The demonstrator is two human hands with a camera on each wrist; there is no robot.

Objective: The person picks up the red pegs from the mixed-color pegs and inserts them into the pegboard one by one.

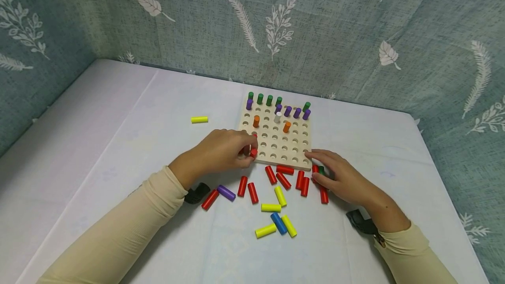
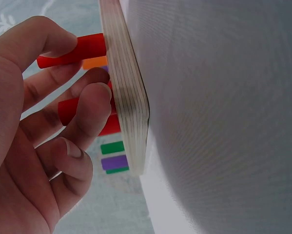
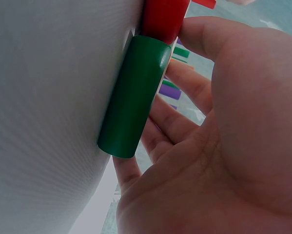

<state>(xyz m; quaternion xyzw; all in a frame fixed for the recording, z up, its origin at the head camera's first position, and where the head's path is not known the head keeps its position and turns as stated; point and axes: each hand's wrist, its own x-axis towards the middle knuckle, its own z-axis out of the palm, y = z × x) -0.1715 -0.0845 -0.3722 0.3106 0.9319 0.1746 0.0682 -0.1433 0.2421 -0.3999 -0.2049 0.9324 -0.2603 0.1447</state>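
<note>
Thumb and fingers of my left hand (image 1: 225, 148) pinch a red peg (image 2: 89, 46) that stands at the near left corner of the wooden pegboard (image 1: 279, 151). Other red pegs stand just behind it in the left wrist view, partly hidden by the fingers. My right hand (image 1: 347, 179) lies by the board's near right corner, fingers loosely extended and fingertips at its edge. Its thumb tip is right at a red peg (image 3: 165, 19), and a green peg (image 3: 136, 97) lies under the palm. Green, purple, orange and white pegs stand farther back in the board.
Several loose red pegs (image 1: 285, 169) lie along the board's near side. Closer to me are yellow pegs (image 1: 271, 207), a blue peg (image 1: 279, 223) and a purple peg (image 1: 226, 193). One yellow peg (image 1: 199, 119) lies left of the board. A patterned curtain (image 1: 315, 25) hangs behind the table.
</note>
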